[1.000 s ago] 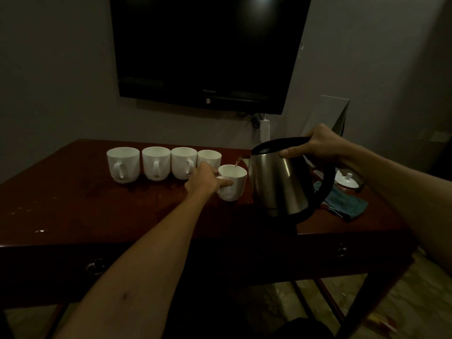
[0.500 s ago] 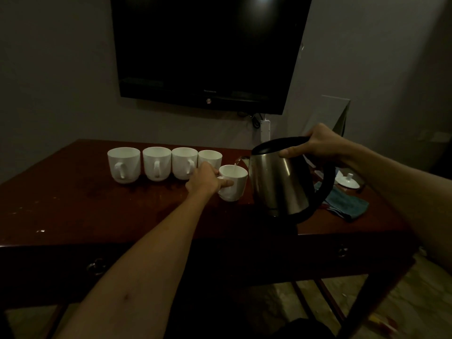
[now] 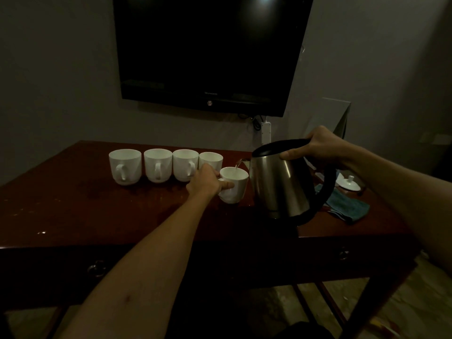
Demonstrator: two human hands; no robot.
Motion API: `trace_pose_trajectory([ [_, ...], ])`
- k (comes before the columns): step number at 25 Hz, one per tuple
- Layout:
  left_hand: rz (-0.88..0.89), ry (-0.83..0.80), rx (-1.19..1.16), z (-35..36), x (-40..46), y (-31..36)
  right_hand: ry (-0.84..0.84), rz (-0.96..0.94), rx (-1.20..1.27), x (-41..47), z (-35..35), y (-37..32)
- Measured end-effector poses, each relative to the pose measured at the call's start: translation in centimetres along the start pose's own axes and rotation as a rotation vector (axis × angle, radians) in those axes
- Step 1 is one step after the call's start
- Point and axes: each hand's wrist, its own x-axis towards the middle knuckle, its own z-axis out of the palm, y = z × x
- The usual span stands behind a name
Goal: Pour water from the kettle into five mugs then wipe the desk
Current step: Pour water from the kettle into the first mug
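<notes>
A steel kettle (image 3: 281,184) with a black lid and handle is tilted left above the desk, and my right hand (image 3: 318,148) grips its handle at the top. A thin stream of water runs from the spout into a white mug (image 3: 236,187), which my left hand (image 3: 205,183) holds by its left side on the dark red desk (image 3: 73,204). Several more white mugs (image 3: 157,165) stand in a row to the left, handles facing me; my left hand partly hides the nearest one.
A teal cloth (image 3: 347,206) lies on the desk right of the kettle, with a white lid (image 3: 348,183) behind it. A black television (image 3: 210,50) hangs on the wall above. The desk's front edge has drawer knobs. A white panel leans at the far right.
Almost nothing has moved. The kettle stays tilted over the held mug and the water keeps running.
</notes>
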Motion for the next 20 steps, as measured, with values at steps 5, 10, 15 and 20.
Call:
trace_pose_trajectory([
  [5, -0.005, 0.007, -0.009, 0.08, 0.0, -0.07, -0.01, -0.011, -0.001, 0.17, -0.05, -0.06],
  [10, -0.005, 0.019, -0.003, 0.01, -0.41, 0.22, -0.01, -0.007, -0.009, 0.35, -0.21, 0.06],
  [15, 0.003, 0.022, -0.004, 0.06, -0.43, 0.13, -0.002, 0.007, -0.019, 0.4, -0.1, 0.04],
  [20, -0.012, 0.015, -0.007, -0.03, -0.63, 0.26, -0.001, 0.002, -0.024, 0.42, -0.14, 0.07],
])
